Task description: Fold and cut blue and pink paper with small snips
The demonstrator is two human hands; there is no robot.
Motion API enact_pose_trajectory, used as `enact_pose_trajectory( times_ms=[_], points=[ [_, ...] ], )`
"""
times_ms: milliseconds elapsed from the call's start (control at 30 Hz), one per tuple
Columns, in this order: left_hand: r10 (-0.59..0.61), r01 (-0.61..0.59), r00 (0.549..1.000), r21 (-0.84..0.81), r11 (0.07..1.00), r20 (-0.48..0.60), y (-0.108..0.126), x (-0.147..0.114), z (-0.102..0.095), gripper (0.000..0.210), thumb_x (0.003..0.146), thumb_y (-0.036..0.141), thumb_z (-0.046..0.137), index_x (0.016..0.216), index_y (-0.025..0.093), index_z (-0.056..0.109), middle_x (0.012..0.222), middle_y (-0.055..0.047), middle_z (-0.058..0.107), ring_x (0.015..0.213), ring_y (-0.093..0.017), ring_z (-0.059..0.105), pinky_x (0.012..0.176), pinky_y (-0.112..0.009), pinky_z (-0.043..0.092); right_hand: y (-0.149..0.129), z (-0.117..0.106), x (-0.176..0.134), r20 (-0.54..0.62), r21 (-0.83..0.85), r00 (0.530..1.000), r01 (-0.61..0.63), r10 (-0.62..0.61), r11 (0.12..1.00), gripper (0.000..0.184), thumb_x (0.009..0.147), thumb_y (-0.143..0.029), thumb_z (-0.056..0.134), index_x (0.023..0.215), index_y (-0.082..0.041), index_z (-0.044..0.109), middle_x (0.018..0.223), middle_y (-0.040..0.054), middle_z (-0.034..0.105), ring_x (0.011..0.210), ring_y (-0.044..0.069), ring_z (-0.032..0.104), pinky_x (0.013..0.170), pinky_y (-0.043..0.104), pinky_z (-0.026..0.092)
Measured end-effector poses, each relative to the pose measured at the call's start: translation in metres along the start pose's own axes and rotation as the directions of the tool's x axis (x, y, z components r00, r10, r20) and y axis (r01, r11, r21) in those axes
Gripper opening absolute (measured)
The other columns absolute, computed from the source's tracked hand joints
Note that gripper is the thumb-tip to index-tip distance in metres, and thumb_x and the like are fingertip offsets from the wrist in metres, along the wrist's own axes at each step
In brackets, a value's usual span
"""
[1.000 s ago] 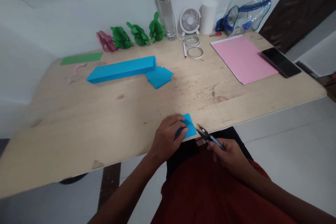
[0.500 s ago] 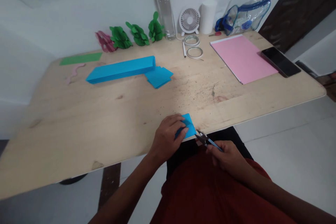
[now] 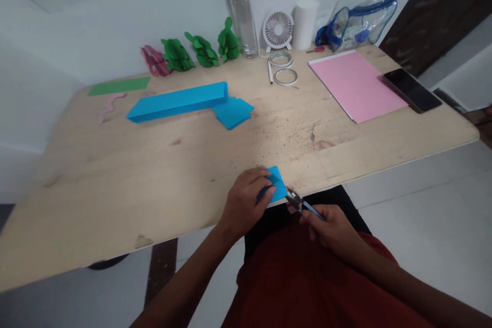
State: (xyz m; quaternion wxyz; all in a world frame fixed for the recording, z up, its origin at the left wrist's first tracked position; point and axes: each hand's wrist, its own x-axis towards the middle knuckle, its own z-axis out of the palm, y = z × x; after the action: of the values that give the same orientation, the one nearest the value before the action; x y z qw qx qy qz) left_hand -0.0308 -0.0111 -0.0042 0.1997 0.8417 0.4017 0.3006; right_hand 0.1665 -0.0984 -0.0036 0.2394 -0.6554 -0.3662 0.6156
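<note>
Near the front edge of the table, my left hand (image 3: 248, 192) grips a small folded piece of blue paper (image 3: 279, 190), pressing it to the wood between thumb and fingers. The paper's right corner points toward a pair of thread snips (image 3: 303, 205) with dark pointed blades and blue handles. My right hand (image 3: 330, 225) is closed round those handles, just off the table edge. The blades are a little apart, with their tips at the paper's corner; whether they touch it I cannot tell.
Behind the hands lie a long folded blue paper strip (image 3: 179, 102) and several blue paper squares (image 3: 233, 113). Green paper leaves (image 3: 203, 51), a glass bottle (image 3: 244, 20), a small fan (image 3: 278, 31) and tape rolls (image 3: 285, 77) stand farther back. Pink paper (image 3: 357, 87) and a phone (image 3: 412, 90) are right.
The snips and my right hand have shifted very slightly. My left hand and the blue paper look the same.
</note>
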Motion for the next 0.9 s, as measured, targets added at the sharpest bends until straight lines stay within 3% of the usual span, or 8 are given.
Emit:
enact_pose_trajectory(
  times_ms=[467, 667, 900],
  points=[
    [0.000, 0.000, 1.000, 0.015, 1.000, 0.010, 0.001, 0.001, -0.002, 0.012, 0.090, 0.024, 0.049, 0.091, 0.021, 0.060, 0.102, -0.006, 0.068, 0.103, -0.022, 0.061, 0.090, -0.043, 0.051, -0.009, 0.006, 0.003, -0.006, 0.087, 1.000, 0.024, -0.023, 0.996, 0.029, 0.077, -0.045, 0.054, 0.069, -0.018, 0.062, 0.042, -0.0046, 0.052, 0.033, 0.006, 0.036, 0.035, 0.019, 0.024],
    [0.054, -0.057, 0.998, 0.115, 0.992, 0.029, 0.003, 0.002, -0.002, 0.025, 0.092, 0.020, 0.043, 0.115, 0.020, 0.052, 0.107, -0.009, 0.066, 0.104, -0.022, 0.060, 0.090, -0.042, 0.049, -0.010, 0.007, 0.004, -0.009, 0.116, 1.000, 0.011, -0.010, 0.993, 0.031, 0.077, -0.046, 0.054, 0.068, -0.017, 0.061, 0.042, -0.0051, 0.052, 0.031, 0.006, 0.035, 0.034, 0.020, 0.024],
    [0.108, -0.118, 0.992, 0.159, 0.980, 0.071, 0.008, 0.003, -0.003, 0.019, 0.090, 0.016, 0.040, 0.106, 0.019, 0.051, 0.101, -0.010, 0.064, 0.104, -0.024, 0.059, 0.088, -0.042, 0.049, -0.011, 0.010, 0.006, 0.004, 0.150, 1.000, -0.009, 0.008, 0.989, 0.032, 0.077, -0.047, 0.055, 0.068, -0.017, 0.061, 0.041, -0.0056, 0.051, 0.030, 0.006, 0.034, 0.033, 0.020, 0.023]
  ],
)
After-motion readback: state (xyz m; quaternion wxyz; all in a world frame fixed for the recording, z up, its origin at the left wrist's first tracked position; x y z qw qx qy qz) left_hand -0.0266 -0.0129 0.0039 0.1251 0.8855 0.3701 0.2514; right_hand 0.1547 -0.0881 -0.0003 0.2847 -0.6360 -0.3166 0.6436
